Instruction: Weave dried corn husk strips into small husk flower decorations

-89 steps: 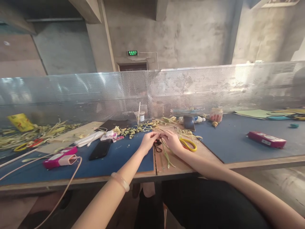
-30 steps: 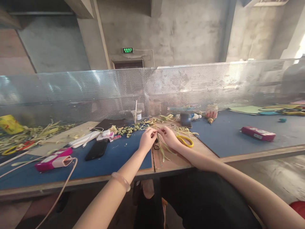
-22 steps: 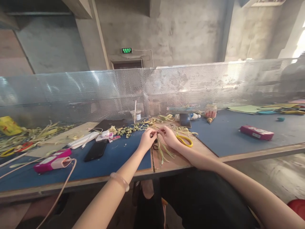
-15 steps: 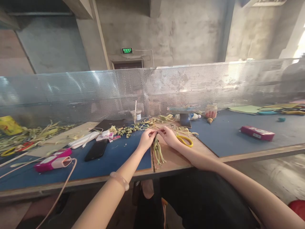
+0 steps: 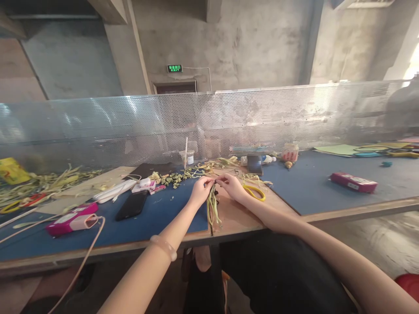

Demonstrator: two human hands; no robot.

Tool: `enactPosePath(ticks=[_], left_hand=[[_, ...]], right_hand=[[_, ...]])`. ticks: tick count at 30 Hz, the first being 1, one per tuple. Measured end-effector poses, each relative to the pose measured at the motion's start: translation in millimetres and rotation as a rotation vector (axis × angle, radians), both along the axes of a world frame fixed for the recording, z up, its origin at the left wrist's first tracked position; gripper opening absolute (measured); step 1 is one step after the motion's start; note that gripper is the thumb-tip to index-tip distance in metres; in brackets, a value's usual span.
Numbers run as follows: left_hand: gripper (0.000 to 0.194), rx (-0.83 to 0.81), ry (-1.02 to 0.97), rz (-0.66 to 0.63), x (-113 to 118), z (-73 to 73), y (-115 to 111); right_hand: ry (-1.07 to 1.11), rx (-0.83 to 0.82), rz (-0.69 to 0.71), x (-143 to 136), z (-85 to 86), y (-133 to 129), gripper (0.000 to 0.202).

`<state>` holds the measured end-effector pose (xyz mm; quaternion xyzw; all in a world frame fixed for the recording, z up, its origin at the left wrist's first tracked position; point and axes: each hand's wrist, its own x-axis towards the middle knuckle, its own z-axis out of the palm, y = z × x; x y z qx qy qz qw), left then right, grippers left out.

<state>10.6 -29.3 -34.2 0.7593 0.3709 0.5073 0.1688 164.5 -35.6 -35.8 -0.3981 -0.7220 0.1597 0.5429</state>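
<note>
My left hand [image 5: 200,190] and my right hand [image 5: 230,186] meet over the middle of the table, fingertips pinched close together. Between them they grip the upper end of a bundle of pale green dried plant strips [image 5: 213,210], whose loose ends hang toward the table's front edge. Something small and dark shows at the pinched end; its kind is too small to tell. Just right of my right hand lies a pair of scissors with yellow handles [image 5: 257,193], its blades hidden. Behind my hands are more loose dried strips [image 5: 222,163] and a heap of small knotted green pieces [image 5: 176,179].
Left on the blue mat are a black phone [image 5: 132,205], a magenta box [image 5: 70,220] with a cable, and a white stick-shaped device [image 5: 114,192]. A plastic cup [image 5: 188,158], a jar [image 5: 290,153] and a bottle [image 5: 270,159] stand or lie near the perforated metal screen [image 5: 235,117].
The hanging strips have swung slightly left and hang closer together. Both hands keep their place, fingers still pinched, with only a slight shift at the fingertips.
</note>
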Motion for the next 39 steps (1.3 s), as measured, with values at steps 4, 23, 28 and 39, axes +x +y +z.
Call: enactPosePath(ticks=[4,23,28,39], left_hand=[[0.018,-0.006,0.006,-0.005,-0.7,-0.3,0.3],[0.020,-0.079,-0.040,-0.036,0.0,-0.6,-2.6],[0.022,-0.137,-0.113,-0.076,0.1,0.8,-2.3],[0.022,-0.240,-0.263,-0.078,-0.2,3.0,-2.7]], right_hand=[[0.000,-0.001,-0.001,0.1,0.5,-0.6,0.012],[-0.008,-0.024,-0.016,-0.5,-0.1,-0.8,0.011],[0.005,-0.038,0.006,-0.5,1.3,-4.2,0.012],[0.020,-0.040,0.015,0.7,-2.1,-0.6,0.009]])
